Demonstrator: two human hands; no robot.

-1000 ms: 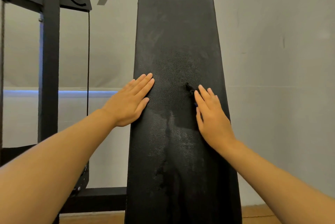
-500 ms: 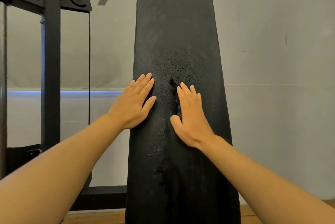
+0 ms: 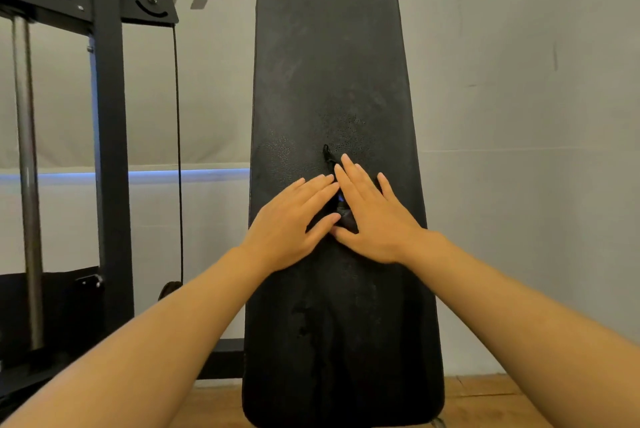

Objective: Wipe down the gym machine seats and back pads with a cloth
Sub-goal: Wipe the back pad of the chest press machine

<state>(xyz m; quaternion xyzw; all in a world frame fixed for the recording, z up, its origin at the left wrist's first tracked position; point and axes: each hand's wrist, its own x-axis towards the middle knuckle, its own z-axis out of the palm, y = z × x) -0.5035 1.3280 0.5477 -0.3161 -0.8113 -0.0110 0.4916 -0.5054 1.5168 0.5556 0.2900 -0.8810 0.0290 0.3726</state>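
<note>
Both hands have drawn together since the earlier frames: the left hand (image 3: 294,219), which lay at the left edge of the back pad (image 3: 329,57), now sits mid-pad with its fingertips touching those of the right hand (image 3: 372,213), and the right hand has slid left from the pad's right side. Each hand lies flat with fingers straight and fairly close together, pressing against the black vinyl. Under and between them sits the cloth (image 3: 343,211), dark like the pad and mostly hidden; only a bunched fold shows in the gap between the thumbs and a thin tail sticks up past the right fingertips. How much of it lies under the right palm cannot be told. The step in hand looks like a wiping pass across the middle of the pad, whose upper part looks dull and lower part streaked. To do it well, the cloth probably wants spreading flat under the palm, not wadded, so more fabric meets the surface. Even pressure and overlapping strokes from top to bottom should cover the edges too. Beside the pad stand a black machine frame (image 3: 110,150) and its cable (image 3: 178,150), well clear.
</note>
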